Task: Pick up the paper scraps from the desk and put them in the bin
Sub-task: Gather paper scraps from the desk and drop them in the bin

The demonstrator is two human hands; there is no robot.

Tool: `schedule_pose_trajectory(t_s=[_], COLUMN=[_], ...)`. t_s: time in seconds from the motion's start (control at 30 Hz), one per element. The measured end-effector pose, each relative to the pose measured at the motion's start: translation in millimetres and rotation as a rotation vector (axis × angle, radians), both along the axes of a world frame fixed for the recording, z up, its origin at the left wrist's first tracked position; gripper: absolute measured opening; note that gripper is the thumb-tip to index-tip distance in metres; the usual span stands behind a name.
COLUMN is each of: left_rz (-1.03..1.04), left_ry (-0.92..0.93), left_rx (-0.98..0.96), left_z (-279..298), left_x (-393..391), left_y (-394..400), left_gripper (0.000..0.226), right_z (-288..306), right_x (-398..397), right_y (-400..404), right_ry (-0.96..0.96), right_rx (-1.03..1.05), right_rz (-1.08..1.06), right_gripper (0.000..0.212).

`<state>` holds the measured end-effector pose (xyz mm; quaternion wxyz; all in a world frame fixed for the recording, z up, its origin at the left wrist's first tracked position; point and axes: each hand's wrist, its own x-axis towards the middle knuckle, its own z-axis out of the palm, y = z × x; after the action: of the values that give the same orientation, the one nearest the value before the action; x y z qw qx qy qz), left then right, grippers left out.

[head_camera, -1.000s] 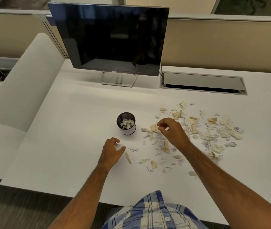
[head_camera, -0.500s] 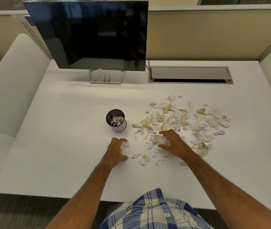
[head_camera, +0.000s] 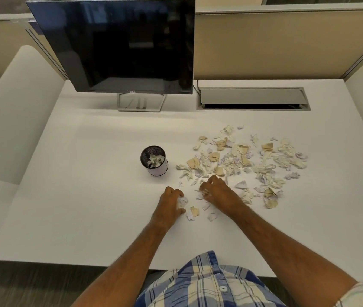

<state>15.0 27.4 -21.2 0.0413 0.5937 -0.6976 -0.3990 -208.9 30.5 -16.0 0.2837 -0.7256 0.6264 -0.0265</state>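
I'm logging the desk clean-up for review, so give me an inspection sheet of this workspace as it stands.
Surface: white desk, bare left of the bin.
Job's things: small mesh bin upright, already holding scraps; paper scraps spread to its right, a few loose near the hands.
Clutter: nothing seen beyond the scraps.
Grippers: left hand grips a crumpled white scrap; right hand has its fingers curled around scraps on the desk.
Cables: one dark cable behind the monitor, running to the cable tray.
Surroundings: dark monitor on its stand, beige partition panels behind.
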Motion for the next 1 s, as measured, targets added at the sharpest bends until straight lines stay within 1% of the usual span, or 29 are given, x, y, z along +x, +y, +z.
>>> schedule_pose_trajectory(t_s=[0.1,0.2,0.27,0.33,0.43,0.53,0.63,0.73,0.9,1.0], left_rz=[-0.001,-0.012,-0.004,0.009,0.046,0.136,0.181,0.248,0.333,0.374], left_ry=[0.026,0.001,-0.009,-0.024,-0.020,0.042,0.103,0.148,0.148,0.124], left_rx=[-0.016,-0.051,-0.048,-0.035,-0.036,-0.070,-0.171,-0.266,-0.412,-0.412], left_z=[-1.8,-2.0,-1.6,-0.2,0.8,6.7,19.4,33.3,56.2,63.0], left_x=[-1.5,-2.1,-2.7,-2.9,-1.7,-0.3,3.5,11.5,29.3,40.3], left_y=[0.3,-1.4,-3.7,-6.4,-11.1,-17.1,-27.0,-43.4,-78.9,-101.7], left_gripper=[0.027,0.011,0.009,0.011,0.015,0.015,0.014,0.014,0.021,0.018], right_z=[2.3,5.6,7.9,9.9,12.6,15.4,18.3,24.1,34.5,39.7], right_x=[-0.3,-1.6,-1.8,-2.1,-4.0,-6.3,-11.1,-17.1,-23.8,-22.3], right_y=[0.5,-0.7,-2.6,-5.4,-9.9,-14.0,-16.8,-17.7,-19.7,-23.4], right_ry=[0.038,0.081,0.127,0.162,0.168,0.104,0.001,-0.130,-0.286,-0.364], right_rx=[-0.018,-0.021,-0.022,-0.009,0.023,0.054,0.072,0.037,-0.031,-0.053], right_rz=[0.034,0.081,0.118,0.139,0.135,0.065,-0.056,-0.184,-0.304,-0.338], right_gripper=[0.024,0.022,0.023,0.023,0.023,0.022,0.019,0.017,0.012,0.006])
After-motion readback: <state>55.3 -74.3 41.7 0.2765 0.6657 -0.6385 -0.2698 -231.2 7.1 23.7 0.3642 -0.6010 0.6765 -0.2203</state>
